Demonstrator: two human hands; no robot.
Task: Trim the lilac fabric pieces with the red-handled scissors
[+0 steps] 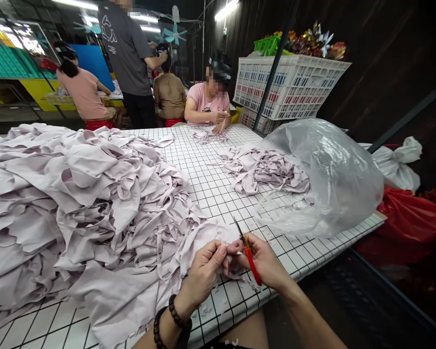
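My left hand [202, 272], with a dark bead bracelet on the wrist, pinches the edge of a pale lilac fabric piece [199, 240] near the table's front edge. My right hand [263, 261] is closed round red-handled scissors [247, 252], blades pointing up and away, right beside the pinched fabric. The piece runs back into a big heap of the same lilac fabric [76, 203] covering the left half of the white grid-lined table [218, 189]. Tiny fabric snippets lie on the table under my hands.
A smaller fabric pile [265, 169] spills from a large clear plastic bag [327, 179] at right. A person in pink [209, 102] works at the far table end; others sit and stand behind. White crates [290, 85] stand back right, red bags [410, 223] below the table's right edge.
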